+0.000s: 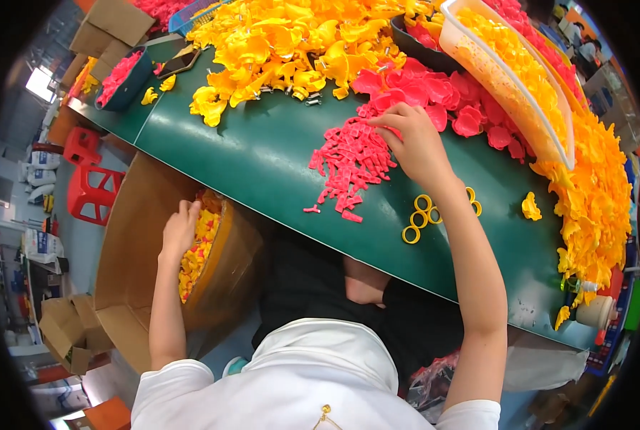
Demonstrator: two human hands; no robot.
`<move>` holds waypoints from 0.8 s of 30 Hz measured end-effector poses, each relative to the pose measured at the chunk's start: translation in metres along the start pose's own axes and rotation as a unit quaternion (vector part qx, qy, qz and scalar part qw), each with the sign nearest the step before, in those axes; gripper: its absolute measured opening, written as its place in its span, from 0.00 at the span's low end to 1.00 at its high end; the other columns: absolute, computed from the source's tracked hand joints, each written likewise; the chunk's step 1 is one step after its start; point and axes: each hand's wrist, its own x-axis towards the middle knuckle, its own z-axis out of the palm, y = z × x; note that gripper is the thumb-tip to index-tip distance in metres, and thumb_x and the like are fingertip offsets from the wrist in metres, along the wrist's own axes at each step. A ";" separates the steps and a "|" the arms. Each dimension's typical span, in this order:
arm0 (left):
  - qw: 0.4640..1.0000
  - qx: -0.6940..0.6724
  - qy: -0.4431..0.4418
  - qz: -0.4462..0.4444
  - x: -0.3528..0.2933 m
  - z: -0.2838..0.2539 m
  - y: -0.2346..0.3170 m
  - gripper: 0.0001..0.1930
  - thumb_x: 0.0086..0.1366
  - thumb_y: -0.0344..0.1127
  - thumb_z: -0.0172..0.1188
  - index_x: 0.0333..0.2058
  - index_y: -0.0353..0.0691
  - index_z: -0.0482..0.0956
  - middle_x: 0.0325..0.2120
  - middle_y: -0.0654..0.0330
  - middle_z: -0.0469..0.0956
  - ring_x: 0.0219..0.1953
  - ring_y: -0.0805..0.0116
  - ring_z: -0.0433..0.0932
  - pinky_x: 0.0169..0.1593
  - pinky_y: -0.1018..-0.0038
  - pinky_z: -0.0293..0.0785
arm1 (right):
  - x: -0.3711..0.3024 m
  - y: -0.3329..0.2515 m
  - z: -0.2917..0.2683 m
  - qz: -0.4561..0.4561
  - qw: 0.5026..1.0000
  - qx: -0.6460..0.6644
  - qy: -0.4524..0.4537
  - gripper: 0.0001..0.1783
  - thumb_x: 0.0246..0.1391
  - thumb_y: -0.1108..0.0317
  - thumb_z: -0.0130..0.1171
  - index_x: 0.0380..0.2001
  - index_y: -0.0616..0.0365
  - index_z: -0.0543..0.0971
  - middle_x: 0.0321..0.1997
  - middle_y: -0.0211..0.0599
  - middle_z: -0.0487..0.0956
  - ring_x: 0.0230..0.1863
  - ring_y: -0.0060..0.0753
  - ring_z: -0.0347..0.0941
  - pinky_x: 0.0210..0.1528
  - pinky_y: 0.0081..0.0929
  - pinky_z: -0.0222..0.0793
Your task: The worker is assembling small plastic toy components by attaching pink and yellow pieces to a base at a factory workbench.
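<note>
My left hand hangs over a large cardboard box, its fingers loosely bent and a little apart. No object shows in it. Below lie many small yellow and red plastic pieces. My right hand reaches across the green table to the upper edge of a heap of small red plastic pieces. Its thumb and forefinger are drawn close together; whatever is between their tips is too small to make out. Just beyond lie red cupped plastic shells. Several yellow rings lie beside my right forearm.
A big heap of yellow plastic shells covers the table's far side. A white tub of yellow parts stands at far right, near another yellow heap. A dark bin holds red parts. Red stools stand left.
</note>
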 end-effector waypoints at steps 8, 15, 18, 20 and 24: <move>0.974 0.072 0.066 0.206 0.024 -0.085 0.151 0.13 0.65 0.41 0.53 0.30 0.36 0.75 0.28 0.45 0.77 0.36 0.43 0.76 0.39 0.53 0.72 | 0.015 0.010 0.018 -0.069 0.996 -0.047 -0.037 0.06 0.43 0.70 0.67 0.28 0.57 0.83 0.40 0.31 0.75 0.50 0.39 0.66 0.52 0.35 0.68; 0.882 0.000 0.197 0.427 0.130 -0.021 0.269 0.17 0.59 0.25 0.50 0.48 0.39 0.75 0.43 0.49 0.77 0.47 0.49 0.75 0.49 0.60 0.72 | -0.008 0.005 -0.005 0.088 0.980 0.180 -0.017 0.08 0.52 0.68 0.63 0.33 0.61 0.80 0.34 0.31 0.80 0.39 0.30 0.75 0.42 0.25 0.70; 0.906 0.029 0.136 0.401 0.139 -0.025 0.278 0.21 0.57 0.25 0.50 0.50 0.42 0.76 0.38 0.46 0.79 0.42 0.47 0.78 0.47 0.59 0.73 | -0.026 -0.006 -0.033 0.236 0.888 0.391 -0.044 0.10 0.56 0.67 0.61 0.37 0.63 0.79 0.35 0.33 0.82 0.35 0.17 0.77 0.35 0.17 0.69; 0.882 0.007 0.171 0.439 0.139 -0.026 0.277 0.14 0.57 0.28 0.52 0.43 0.37 0.77 0.31 0.45 0.79 0.37 0.46 0.79 0.42 0.55 0.74 | -0.039 -0.005 -0.040 0.262 0.831 0.487 -0.062 0.13 0.56 0.67 0.62 0.43 0.60 0.79 0.36 0.32 0.82 0.37 0.17 0.76 0.37 0.16 0.69; 0.907 -0.037 0.184 0.377 0.105 -0.049 0.284 0.16 0.56 0.28 0.57 0.45 0.40 0.78 0.34 0.46 0.80 0.37 0.53 0.80 0.43 0.62 0.75 | -0.059 -0.002 -0.047 0.260 0.816 0.515 -0.046 0.19 0.56 0.67 0.62 0.51 0.60 0.77 0.40 0.31 0.81 0.39 0.17 0.75 0.38 0.16 0.69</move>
